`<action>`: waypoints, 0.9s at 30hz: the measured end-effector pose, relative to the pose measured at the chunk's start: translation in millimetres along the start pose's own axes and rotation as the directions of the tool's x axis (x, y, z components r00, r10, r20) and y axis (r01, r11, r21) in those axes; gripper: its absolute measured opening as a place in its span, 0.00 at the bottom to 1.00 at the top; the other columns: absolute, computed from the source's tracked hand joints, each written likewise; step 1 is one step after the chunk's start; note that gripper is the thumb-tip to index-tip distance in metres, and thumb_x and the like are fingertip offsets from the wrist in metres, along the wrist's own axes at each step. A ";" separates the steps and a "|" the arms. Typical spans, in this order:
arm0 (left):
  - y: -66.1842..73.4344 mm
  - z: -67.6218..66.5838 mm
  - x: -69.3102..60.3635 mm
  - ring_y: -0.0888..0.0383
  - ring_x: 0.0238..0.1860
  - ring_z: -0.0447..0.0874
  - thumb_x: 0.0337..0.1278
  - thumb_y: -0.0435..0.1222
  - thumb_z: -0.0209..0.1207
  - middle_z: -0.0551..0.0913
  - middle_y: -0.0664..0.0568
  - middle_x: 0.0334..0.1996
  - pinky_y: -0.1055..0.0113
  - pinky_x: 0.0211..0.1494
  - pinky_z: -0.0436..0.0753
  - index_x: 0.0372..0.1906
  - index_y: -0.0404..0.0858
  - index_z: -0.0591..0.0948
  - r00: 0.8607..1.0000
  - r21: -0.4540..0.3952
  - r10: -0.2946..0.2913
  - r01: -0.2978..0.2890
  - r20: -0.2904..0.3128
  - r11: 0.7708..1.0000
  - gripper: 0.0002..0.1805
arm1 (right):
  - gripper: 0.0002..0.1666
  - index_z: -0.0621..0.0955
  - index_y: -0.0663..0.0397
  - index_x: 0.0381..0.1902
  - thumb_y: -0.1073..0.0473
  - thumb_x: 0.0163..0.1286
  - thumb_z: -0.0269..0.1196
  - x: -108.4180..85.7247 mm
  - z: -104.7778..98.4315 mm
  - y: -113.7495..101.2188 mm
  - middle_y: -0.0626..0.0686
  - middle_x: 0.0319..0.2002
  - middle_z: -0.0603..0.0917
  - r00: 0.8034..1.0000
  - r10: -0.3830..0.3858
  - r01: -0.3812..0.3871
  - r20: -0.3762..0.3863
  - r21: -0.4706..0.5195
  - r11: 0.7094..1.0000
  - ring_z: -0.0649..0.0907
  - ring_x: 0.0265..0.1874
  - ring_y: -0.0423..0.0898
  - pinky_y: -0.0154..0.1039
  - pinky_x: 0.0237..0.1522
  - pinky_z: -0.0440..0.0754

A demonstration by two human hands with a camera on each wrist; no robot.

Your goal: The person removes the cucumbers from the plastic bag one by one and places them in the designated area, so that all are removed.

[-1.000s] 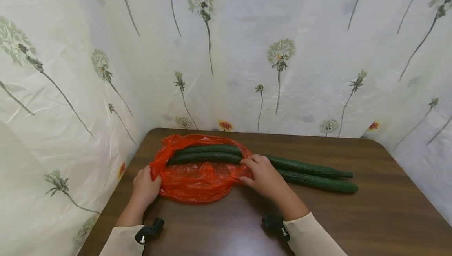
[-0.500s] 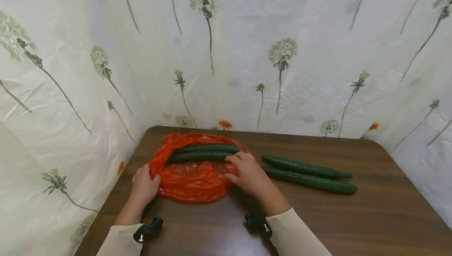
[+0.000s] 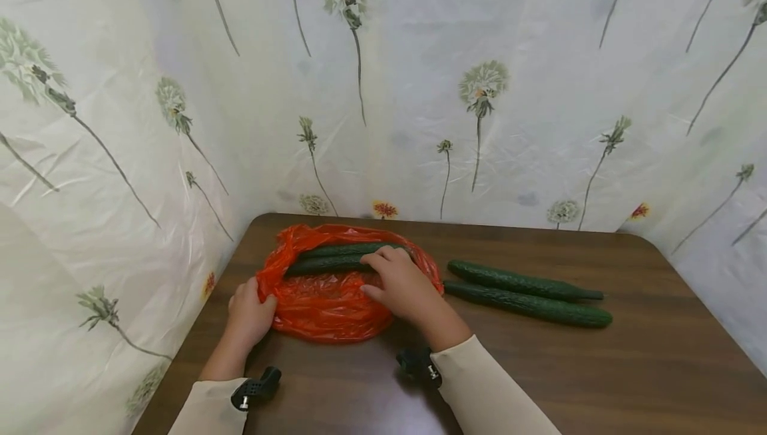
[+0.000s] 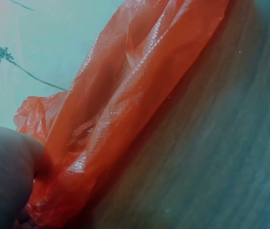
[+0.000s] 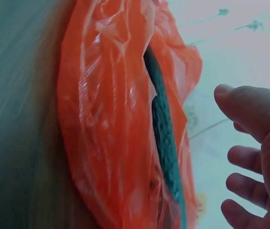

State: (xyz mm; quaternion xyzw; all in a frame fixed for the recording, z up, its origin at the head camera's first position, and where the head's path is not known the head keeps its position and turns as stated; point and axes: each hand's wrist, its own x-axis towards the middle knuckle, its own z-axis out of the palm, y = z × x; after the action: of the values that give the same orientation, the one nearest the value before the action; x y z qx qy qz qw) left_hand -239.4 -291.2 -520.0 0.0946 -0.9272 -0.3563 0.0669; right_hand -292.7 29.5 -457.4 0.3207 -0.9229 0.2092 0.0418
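Two dark green cucumbers [image 3: 326, 263] lie side by side in the mouth of a red plastic bag [image 3: 335, 325]. At the bag's left end, the left hand [image 3: 250, 312] grips its edge; in the left wrist view, the thumb side meets the bunched red film [image 4: 120, 109]. Over the bag's right part hovers the right hand [image 3: 404, 285], its fingers apart and relaxed near the cucumbers. The right wrist view has this hand [image 5: 264, 157] with nothing between thumb and fingers, beside the bag [image 5: 106, 109] and a cucumber [image 5: 166, 133].
Two more cucumbers [image 3: 527, 305] lie on the brown wooden table [image 3: 647, 355] right of the bag. Behind and to the left hangs a pale sheet with a dandelion print [image 3: 413, 75]. Each wrist wears a small black camera [image 3: 256, 388].
The right hand has moved left from the bag's right edge, which it was touching, to above the cucumbers in the bag. The left hand keeps its hold at the left end.
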 end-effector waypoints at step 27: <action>-1.5 0.1 0.9 0.28 0.56 0.71 0.68 0.36 0.55 0.76 0.28 0.54 0.37 0.62 0.67 0.62 0.25 0.72 1.000 -0.019 -0.005 0.005 -0.012 1.000 0.24 | 0.38 0.76 0.42 0.73 0.36 0.69 0.67 46.7 16.1 -4.6 0.52 0.68 0.75 0.993 0.060 -0.061 0.106 0.010 0.998 0.73 0.69 0.55 0.55 0.67 0.77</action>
State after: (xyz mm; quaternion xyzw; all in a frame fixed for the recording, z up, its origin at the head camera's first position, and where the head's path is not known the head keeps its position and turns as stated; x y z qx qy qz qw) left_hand -240.1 -292.4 -521.1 0.0983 -0.9232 -0.3645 0.0726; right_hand -325.9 -7.2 -460.5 0.3033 -0.9317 0.1991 -0.0155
